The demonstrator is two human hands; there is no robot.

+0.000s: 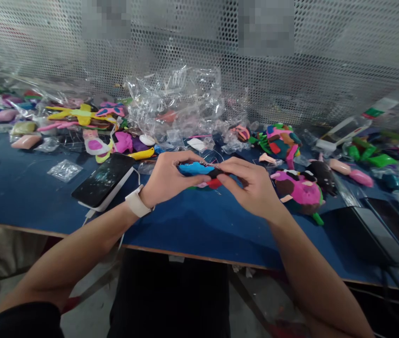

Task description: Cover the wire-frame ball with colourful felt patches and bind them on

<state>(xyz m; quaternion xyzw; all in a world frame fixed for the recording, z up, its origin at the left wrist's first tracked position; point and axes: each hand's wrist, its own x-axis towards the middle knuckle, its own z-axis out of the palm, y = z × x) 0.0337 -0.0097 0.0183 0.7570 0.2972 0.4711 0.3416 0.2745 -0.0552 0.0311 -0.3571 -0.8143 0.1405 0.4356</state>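
Note:
A multicoloured modelling-clay piece [195, 168], with blue, black and red patches, is held above the front half of the blue table. My left hand [169, 178] wraps round its left side, thumb along the near edge. On its right end, the thumb and fingers of my right hand [250, 185] pinch the black and red part. Fingers cover much of the piece, so its full shape is hidden. Right of my right hand lies a pink and brown clay figure [301, 192]. A phone [104, 180] on a white power bank lies beside my left wrist.
Crumpled clear plastic bags [181, 98] are heaped at the back against a perforated metal panel [199, 42]. Clay lumps and figures fill the back left, including a yellow one [84, 114]. A multicoloured clay model [280, 141] and a plastic bottle [361, 122] are at the right, behind dark devices [372, 234] with cables.

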